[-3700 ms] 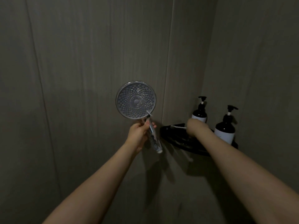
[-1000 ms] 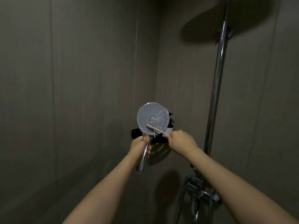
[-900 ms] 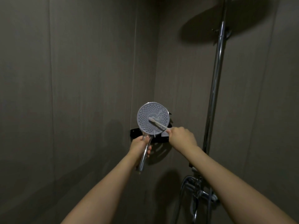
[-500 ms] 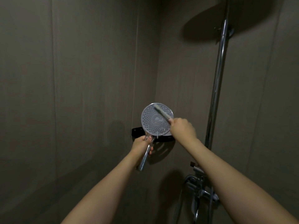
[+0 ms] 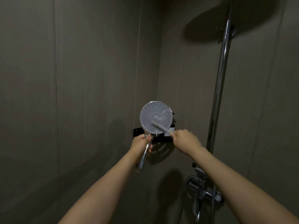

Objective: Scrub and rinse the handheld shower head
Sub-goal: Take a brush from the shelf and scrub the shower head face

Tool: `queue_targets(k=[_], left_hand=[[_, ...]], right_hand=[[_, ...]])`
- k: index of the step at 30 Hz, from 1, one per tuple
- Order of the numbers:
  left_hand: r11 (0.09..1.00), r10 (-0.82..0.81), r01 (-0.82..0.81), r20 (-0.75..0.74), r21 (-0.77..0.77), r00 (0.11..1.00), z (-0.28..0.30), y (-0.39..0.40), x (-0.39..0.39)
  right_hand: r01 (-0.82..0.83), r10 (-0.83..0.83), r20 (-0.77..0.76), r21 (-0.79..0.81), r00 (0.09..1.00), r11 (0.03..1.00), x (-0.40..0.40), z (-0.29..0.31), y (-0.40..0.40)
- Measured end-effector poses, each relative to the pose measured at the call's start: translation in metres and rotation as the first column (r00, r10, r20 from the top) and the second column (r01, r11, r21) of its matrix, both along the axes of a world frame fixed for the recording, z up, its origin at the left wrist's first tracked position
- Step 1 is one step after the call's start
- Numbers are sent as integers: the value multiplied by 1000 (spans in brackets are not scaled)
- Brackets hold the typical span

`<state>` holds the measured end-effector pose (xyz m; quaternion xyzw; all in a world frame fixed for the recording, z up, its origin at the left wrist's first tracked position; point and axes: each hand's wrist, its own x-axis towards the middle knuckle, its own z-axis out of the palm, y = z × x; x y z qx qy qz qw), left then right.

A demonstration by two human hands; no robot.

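Note:
The handheld shower head point(image 5: 155, 116) is a round grey nozzle disc on a chrome handle, held upright with its face toward me. My left hand point(image 5: 140, 143) grips the chrome handle just below the disc. My right hand point(image 5: 184, 140) pinches a white toothbrush point(image 5: 161, 126) by its handle. The brush lies across the lower middle of the nozzle face, its head near the disc's centre. The bristles are blurred.
A black corner shelf point(image 5: 137, 131) sits on the wall right behind the shower head. A chrome riser pipe point(image 5: 220, 88) runs up the right wall to a large overhead shower disc point(image 5: 210, 21). The mixer valve and hose point(image 5: 200, 191) are at lower right.
The toothbrush has swept down from the disc's upper right edge to its lower middle, and my right hand dropped with it. The left hand keeps the same grip.

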<state>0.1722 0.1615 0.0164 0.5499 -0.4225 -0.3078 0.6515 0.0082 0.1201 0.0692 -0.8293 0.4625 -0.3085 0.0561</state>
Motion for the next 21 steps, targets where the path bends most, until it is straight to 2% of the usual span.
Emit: queue_targets(k=[4,7,10,13,17,19,21], left_hand=[[1000,-6,7,-64,3,998,-4,-3,2],[1000,0,0,-98,8,995,-6,-4,3],[1000,-5,7,-135,16,991,-9,-4,3],[1000,-9,13,-139,26,990,-9,-5,2],[999,-31,35,-113,36,993,-8,-8,-2],[999,-29,33,-92,37,995,-7,-10,-5],[999,-24,26,-59,35,998,-5,-12,-7]], right_hand=[[52,-51,15,-15,999,999,-13,-4,-6],[-12,15,-29,103,999,995,-16,-9,-9],[45,-46,11,56,999,997,-21,-7,-9],[-11,13,-20,102,1000,995,-20,-9,-10],[29,-29,-53,-10,998,1000,-14,-10,-9],[5,-4,-85,8,996,1000,-6,-8,-8],[9,-14,-129,-40,992,999,-2,-1,-5]])
